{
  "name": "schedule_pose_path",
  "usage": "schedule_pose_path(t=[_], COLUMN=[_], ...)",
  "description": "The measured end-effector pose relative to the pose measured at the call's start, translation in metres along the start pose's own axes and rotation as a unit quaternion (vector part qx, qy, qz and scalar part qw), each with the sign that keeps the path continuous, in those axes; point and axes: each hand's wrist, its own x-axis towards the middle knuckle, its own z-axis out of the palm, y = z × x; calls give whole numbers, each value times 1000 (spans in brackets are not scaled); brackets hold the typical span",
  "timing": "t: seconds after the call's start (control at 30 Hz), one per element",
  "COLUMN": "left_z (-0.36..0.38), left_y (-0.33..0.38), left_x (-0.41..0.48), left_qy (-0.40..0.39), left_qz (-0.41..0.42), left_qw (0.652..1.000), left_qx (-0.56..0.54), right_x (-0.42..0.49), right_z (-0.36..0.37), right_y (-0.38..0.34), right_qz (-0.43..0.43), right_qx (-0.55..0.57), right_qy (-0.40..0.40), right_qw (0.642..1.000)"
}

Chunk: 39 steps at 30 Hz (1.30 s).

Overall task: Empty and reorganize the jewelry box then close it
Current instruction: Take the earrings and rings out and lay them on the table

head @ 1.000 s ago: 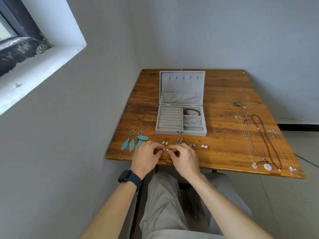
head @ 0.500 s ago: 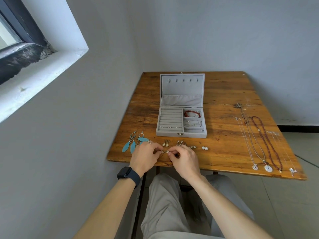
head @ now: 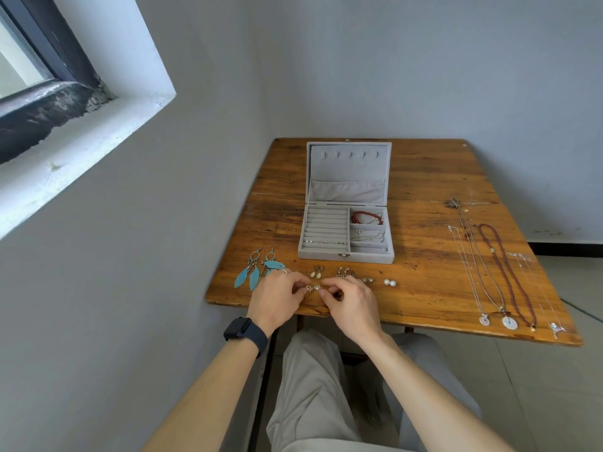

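At the near edge of a wooden table (head: 424, 288), a person's left hand (head: 277, 300) and right hand (head: 354, 305) meet, curled fingertips pinching a pair of small earrings (head: 312, 287) between them. The grey jewelry box (head: 326, 256) stands open just beyond, a red bracelet (head: 365, 217) in its far-right compartment. Turquoise feather earrings (head: 257, 272) lie left of the hands, pearl studs (head: 389, 282) to their right, necklaces (head: 502, 272) well apart along the right side

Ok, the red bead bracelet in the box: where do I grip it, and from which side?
Pinch the near arc of the red bead bracelet, coming straight down. It lies flat as a loop in the jewelry box's far right compartment; walls close every side and the open lid stands behind it, so probably only the top is free.
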Motion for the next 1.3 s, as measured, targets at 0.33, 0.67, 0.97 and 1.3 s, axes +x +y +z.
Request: schedule_pose_path(t=[0.33,0.67,0.97,1.3], left_z=[-16,-37,-22,-15], left_y=[-11,-8,-2,-15], left_x=[-1,40,85,87], left_qy=[25,58,-10,-33], left_qz=[11,3,-25,-28], left_qw=[999,996,996,995], left_qx=[38,70,83,88], right_x=[-7,52,119,135], right_z=[-21,-50,-32,-15], right_y=[3,-10,-23,-26], right_qz=[-56,-113,-117,-137], right_qx=[-10,-117,-200,-247], right_qy=[-61,-45,-85,-144], right_qw=[996,986,969,948])
